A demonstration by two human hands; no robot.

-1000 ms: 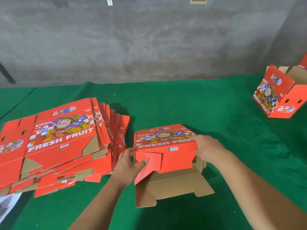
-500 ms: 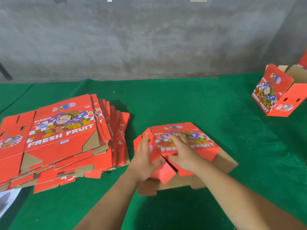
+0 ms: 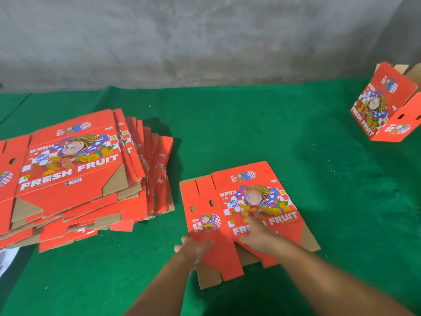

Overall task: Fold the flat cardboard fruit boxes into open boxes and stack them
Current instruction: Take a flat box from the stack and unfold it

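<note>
So one flat box [image 3: 248,210] lies on the green mat [image 3: 227,133], just right of the flat stack [image 3: 75,172]. Left hand [image 3: 193,247] grips its near-left edge, though it's blurry; right hand [image 3: 257,233] presses down with fairly straight fingers. Looks like the squaring-up step, so next it needs popping open. One folded box [image 3: 387,106] sits far right.

Single head-worn view, wide-angle — looks forward and down over the green mat [image 3: 250,124] from just above the person's forearms. Faces the grey wall [image 3: 205,37], which runs along the mat's far edge. Near: the flat box [image 3: 262,190] sits close, low centre on the mat. Edges bend — lens distortion. No second view.
</note>
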